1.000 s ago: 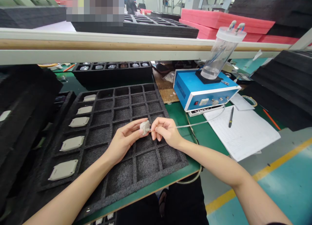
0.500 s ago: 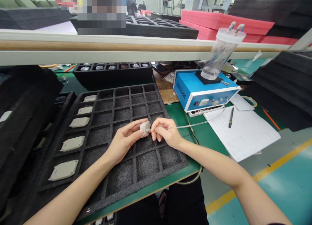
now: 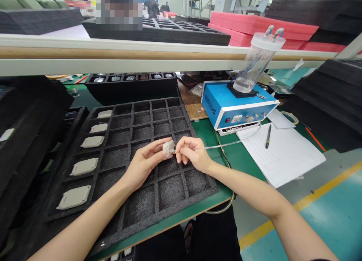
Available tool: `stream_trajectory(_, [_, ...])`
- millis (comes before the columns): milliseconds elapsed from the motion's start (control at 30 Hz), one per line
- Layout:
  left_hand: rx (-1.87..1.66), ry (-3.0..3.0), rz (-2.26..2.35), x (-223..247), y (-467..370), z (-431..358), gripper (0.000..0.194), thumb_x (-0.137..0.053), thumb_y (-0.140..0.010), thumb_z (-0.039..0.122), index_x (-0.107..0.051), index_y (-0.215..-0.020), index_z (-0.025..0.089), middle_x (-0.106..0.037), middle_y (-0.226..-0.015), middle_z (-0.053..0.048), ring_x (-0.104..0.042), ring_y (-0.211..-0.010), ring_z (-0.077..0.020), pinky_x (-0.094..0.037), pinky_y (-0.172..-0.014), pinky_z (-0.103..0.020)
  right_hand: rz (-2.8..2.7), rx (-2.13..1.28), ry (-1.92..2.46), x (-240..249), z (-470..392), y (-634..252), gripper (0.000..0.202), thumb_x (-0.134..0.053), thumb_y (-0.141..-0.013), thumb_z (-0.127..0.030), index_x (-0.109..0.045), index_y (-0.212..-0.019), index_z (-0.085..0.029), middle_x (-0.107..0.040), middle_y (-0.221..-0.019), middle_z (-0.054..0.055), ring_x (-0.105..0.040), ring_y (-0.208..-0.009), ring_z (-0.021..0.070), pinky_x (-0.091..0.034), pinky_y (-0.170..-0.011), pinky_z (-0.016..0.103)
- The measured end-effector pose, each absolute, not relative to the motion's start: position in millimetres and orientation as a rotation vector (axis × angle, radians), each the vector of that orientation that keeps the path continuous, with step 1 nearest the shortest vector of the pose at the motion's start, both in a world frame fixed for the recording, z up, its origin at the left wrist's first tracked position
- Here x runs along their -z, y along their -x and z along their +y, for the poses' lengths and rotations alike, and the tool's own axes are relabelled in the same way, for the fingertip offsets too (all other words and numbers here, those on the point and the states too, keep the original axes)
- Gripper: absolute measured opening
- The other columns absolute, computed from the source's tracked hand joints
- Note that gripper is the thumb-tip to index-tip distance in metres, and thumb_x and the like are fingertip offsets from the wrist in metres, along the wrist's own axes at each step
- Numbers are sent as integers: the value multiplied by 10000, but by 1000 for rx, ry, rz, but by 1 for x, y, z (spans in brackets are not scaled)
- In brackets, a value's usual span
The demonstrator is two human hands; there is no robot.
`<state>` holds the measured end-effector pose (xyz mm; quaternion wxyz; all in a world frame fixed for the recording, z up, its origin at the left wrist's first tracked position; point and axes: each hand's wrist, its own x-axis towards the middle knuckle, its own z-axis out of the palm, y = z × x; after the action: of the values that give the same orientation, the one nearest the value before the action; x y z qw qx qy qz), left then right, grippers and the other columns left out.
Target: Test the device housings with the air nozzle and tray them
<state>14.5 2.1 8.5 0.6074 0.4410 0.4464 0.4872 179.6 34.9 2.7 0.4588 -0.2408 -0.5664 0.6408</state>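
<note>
Above the black foam tray [image 3: 169, 187], my left hand [image 3: 144, 163] pinches a small beige case [image 3: 168, 148] between thumb and fingers. My right hand [image 3: 194, 152] is closed on the end of a clear tube [image 3: 223, 144], whose tip meets the right side of the case. That tube runs right to the front of a blue machine [image 3: 240, 106], which carries a clear cylinder [image 3: 253, 65] partly filled with liquid. Several flat beige cases [image 3: 84, 167] lie in the left column of the tray.
Papers [image 3: 283, 155] with a pen [image 3: 268, 136] lie right of the tray. Black foam stacks [image 3: 333, 99] stand at the right and left. A shelf edge [image 3: 141, 63] crosses behind, with pink foam [image 3: 254, 23] above. A person is beyond the shelf.
My hands, the case and the tube look unmoved. Beyond the shelf, the person has shifted slightly.
</note>
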Motion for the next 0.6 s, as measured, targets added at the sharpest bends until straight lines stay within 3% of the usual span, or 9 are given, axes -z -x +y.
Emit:
stream_trajectory(400, [-1131, -1009, 1028, -11, -16, 2, 360, -727, -694, 283, -675, -1046, 231, -699, -954, -28, -620, -889, -148, -503, -839, -261, -1418, -1558, 592, -2, 35, -180, 80, -476, -687, -136, -544, -646, -146, -576, -482, -32, -427, -352, 50, -323, -369, 161])
stream_trajectory(600, [-1126, -1012, 1029, -11, -16, 3, 375, -721, -699, 281, -665, -1066, 227, -696, -988, -37, -617, -927, -164, -492, -874, -292, -1424, -1555, 592, -1, 35, -180, 78, -476, -690, -141, -543, -651, -146, -578, -485, -32, -428, -354, 50, -325, -372, 161])
